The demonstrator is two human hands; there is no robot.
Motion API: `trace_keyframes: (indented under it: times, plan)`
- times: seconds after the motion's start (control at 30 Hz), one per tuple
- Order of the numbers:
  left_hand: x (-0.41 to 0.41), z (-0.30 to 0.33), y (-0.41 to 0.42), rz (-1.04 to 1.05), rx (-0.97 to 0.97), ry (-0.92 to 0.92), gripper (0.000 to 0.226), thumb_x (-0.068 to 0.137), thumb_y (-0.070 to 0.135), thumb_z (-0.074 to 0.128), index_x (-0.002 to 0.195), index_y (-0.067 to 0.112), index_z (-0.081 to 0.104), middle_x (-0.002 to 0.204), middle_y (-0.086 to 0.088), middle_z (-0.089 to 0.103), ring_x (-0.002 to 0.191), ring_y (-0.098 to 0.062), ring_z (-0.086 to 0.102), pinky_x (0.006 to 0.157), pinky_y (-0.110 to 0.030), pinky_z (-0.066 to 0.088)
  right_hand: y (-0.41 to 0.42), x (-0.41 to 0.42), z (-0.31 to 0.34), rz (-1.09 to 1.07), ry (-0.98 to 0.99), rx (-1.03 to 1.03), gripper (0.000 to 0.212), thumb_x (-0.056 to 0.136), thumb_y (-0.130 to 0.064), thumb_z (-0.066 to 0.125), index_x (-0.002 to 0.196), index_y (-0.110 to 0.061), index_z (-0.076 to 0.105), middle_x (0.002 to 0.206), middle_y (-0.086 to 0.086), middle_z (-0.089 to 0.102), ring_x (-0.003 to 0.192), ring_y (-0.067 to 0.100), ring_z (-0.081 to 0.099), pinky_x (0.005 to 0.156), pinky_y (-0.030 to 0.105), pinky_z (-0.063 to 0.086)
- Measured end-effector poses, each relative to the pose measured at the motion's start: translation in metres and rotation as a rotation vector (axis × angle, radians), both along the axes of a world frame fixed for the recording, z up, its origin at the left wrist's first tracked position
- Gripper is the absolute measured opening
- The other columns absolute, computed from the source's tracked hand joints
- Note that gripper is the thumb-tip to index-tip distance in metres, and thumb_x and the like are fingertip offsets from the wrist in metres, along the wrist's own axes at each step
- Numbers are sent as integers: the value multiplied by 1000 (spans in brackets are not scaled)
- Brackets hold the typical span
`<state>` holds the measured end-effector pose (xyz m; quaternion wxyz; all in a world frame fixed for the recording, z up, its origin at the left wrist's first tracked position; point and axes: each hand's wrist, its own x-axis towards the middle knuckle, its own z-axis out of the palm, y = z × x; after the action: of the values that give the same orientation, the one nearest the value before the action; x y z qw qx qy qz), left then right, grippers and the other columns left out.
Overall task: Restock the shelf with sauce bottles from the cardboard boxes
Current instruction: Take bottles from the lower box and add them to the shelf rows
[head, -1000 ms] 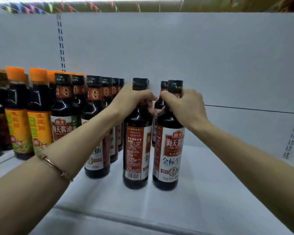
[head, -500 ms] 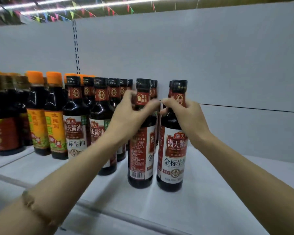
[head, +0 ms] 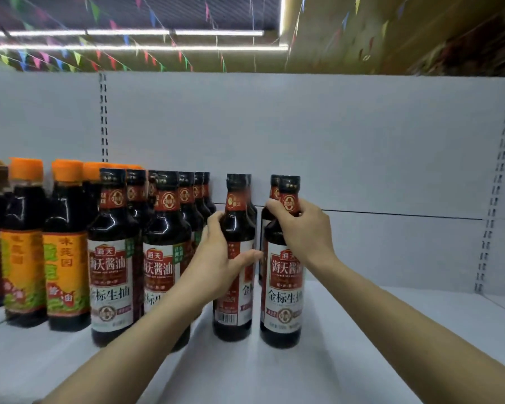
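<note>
We grip two sauce bottles upright on white shelf (head: pixel 362 345). Our left hand (head: pixel 216 263) wraps barcode-side bottle (head: pixel 233 304) at its body, fingers curled round it, thumb across label. Just right of that bottle, label-front bottle (head: pixel 283 293) stands, our right hand (head: pixel 306 231) pinching its neck with curled fingers. Left of barcode-side bottle: rows of same dark bottles (head: pixel 113 258), then orange-capped bottles (head: pixel 64 246). Cardboard boxes out of view.

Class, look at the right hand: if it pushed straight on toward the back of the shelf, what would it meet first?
Probably the second bottle standing directly behind the front bottle that the right hand grips; the gap between them is unclear.
</note>
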<state>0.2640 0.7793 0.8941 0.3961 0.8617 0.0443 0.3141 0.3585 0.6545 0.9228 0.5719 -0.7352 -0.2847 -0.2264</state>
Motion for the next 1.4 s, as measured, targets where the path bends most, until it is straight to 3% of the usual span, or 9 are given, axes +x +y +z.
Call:
trace_keyframes:
  times: [0.13,0.3,0.4,0.5,0.73,0.9,1.07,1.4]
  plan:
    - [3,8,1,84,68,59,88,84,38,68,150,23,12,147,-5,18,134,-26,34,105,-42,40,9,14,1,-115,-15,-44,47,86,-56,56,78,-12,68,75,1,71,73,19,67,73,44,56]
    - [6,7,3,76,78,51,82,83,35,70,146,22,18,133,-3,23,127,-23,38,104,-42,42,18,31,2,-199,-38,-60,43,91,-57,51,78,-16,59,80,0,64,75,18,61,70,37,50]
    - [7,6,3,84,98,32,77,83,34,70,142,21,23,129,-2,26,123,-22,42,102,-37,42,21,36,0,-205,-29,-46,36,92,-56,50,86,-20,54,84,-2,63,79,18,60,74,38,48]
    - [7,8,2,88,131,25,72,85,32,68,141,19,24,131,-2,28,121,-24,48,97,-35,45,23,39,1,-202,-39,-62,34,93,-52,51,83,-20,54,82,-2,62,78,17,57,71,36,45]
    - [14,9,3,85,168,41,77,90,31,64,147,17,13,134,-7,29,108,-25,56,87,-32,50,26,47,1,-219,-82,-75,37,94,-50,51,72,-21,47,79,-2,53,71,13,49,62,32,35]
    - [16,6,5,88,170,26,81,91,31,61,149,17,8,140,-9,27,114,-25,54,88,-31,48,27,49,1,-215,-79,-63,38,94,-50,51,71,-21,45,77,-3,53,69,12,48,61,31,35]
    - [17,2,2,101,204,26,94,93,32,57,150,19,-16,148,-9,19,109,-22,56,87,-26,47,35,56,-1,-209,-32,-9,39,94,-55,48,74,-22,46,83,-2,57,77,17,53,67,33,37]
    - [21,-6,4,119,238,-9,90,95,33,54,151,16,-15,152,-8,14,117,-21,52,88,-23,44,36,63,-1,-216,-63,-30,34,96,-50,46,82,-19,53,87,0,59,80,19,55,70,35,42]
